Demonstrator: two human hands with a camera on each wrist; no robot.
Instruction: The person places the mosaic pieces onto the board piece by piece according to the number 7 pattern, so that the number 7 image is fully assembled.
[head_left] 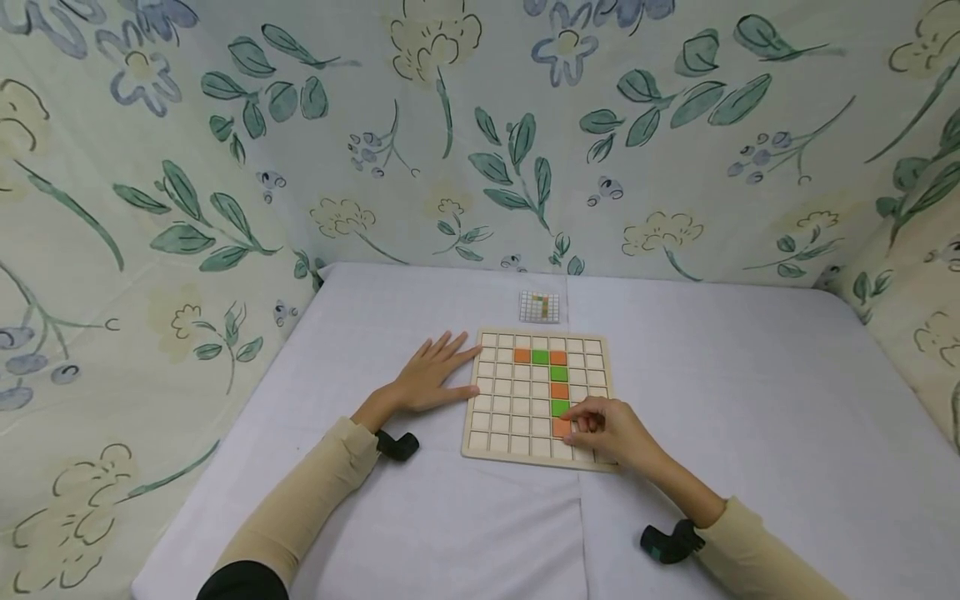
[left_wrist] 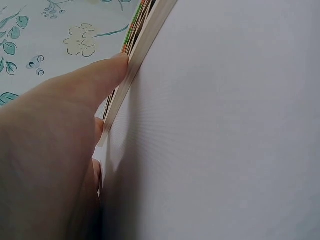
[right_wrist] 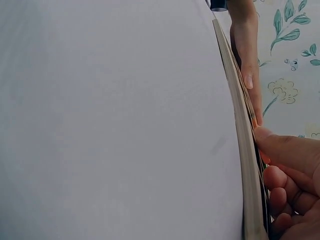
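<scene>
A wooden grid board [head_left: 510,452] lies flat on the table, with orange and green square tiles in some cells. They form a short row near the top and a column running down from its right end. My left hand [head_left: 429,375] is spread flat at the board's left side, its thumb and fingertips touching the edge. At the column's lower end, my right hand [head_left: 611,429] pinches an orange tile [head_left: 560,427] between thumb and index finger, its other fingers curled. Just above it sits a green tile [head_left: 559,408]. The right wrist view shows the thumb [right_wrist: 287,150] over the board's edge.
Behind the board lies a small card [head_left: 539,307] printed with a coloured grid. A white cloth [head_left: 375,333] covers the table, and a floral curtain [head_left: 450,125] hangs behind and at the sides. Dark wrist devices [head_left: 672,542] are worn on both arms.
</scene>
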